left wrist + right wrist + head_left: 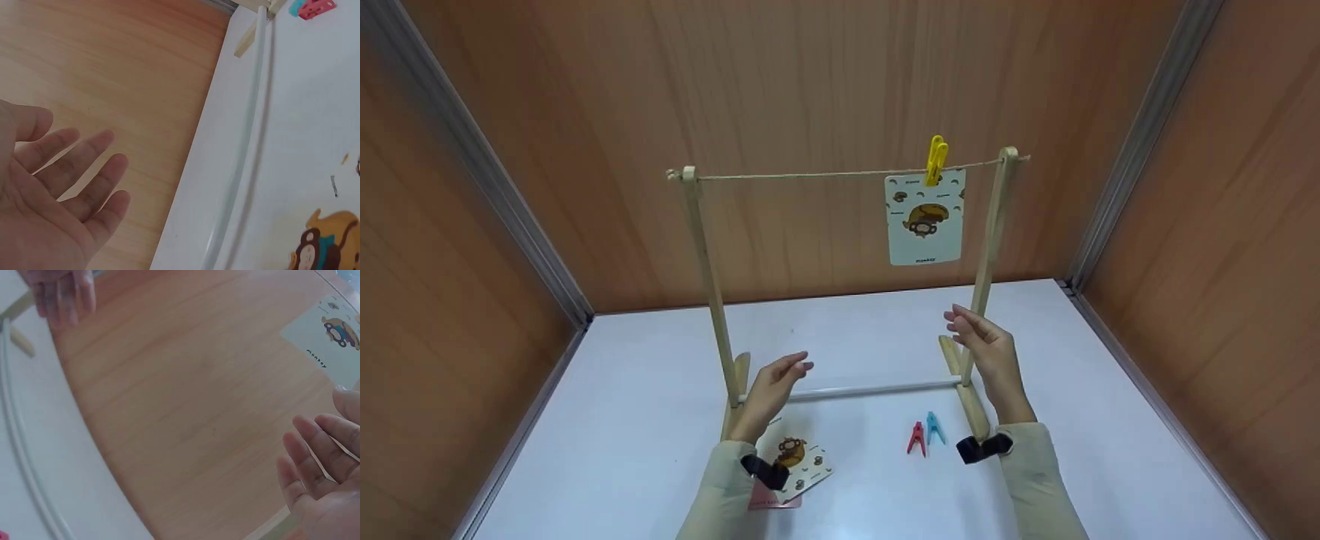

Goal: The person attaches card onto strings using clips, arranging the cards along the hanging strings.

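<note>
A card with a monkey picture hangs at the right part of a string, under a yellow clothespin. The right hand is raised beside the right post, below that card, its fingers loosely bent around nothing. Near the foot of the left post the left hand hovers, likewise holding nothing. In the left wrist view the left hand shows its palm and spread, relaxed fingers. Under the left forearm lies another monkey card, overlapping a pink card. A red clothespin and a blue clothespin lie side by side.
The string is tied between a left wooden post and a right wooden post. A white rod joins the posts low down, above the white table. Wood-grain panels enclose the table behind and at both sides.
</note>
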### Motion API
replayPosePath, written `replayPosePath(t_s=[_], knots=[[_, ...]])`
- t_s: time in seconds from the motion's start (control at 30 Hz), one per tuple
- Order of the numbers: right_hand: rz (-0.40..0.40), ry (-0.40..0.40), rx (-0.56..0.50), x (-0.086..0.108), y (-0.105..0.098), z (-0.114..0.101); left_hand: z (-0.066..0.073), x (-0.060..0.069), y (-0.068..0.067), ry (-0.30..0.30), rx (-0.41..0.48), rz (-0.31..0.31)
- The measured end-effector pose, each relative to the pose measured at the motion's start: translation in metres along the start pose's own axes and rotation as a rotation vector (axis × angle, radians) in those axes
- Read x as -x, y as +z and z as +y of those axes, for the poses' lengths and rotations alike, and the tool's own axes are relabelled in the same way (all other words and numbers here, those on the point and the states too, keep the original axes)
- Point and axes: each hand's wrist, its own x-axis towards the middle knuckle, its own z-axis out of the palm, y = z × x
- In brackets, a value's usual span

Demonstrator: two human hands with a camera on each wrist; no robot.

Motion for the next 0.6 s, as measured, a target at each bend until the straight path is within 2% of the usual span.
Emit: replayPosePath(t_s=[0.07,0.3,0.4,0.6], knots=[[0.001,0.032,0.002,0.003,0.0,0.007,-0.008,0.004,-0.003,-0.012,-0.008,0.001],[-0.004,0.131,0.012,0.015,-0.004,0.028,-0.038,0.013,-0.013,-0.121,-0.022,0.035],[0.012,0.172,0.033,0.019,-0.005,0.037,-0.047,0.015,-0.016,-0.159,-0.038,0.049],[0.019,0.203,0.067,0.027,-0.007,0.058,-0.057,0.02,-0.02,-0.141,-0.076,0.065]])
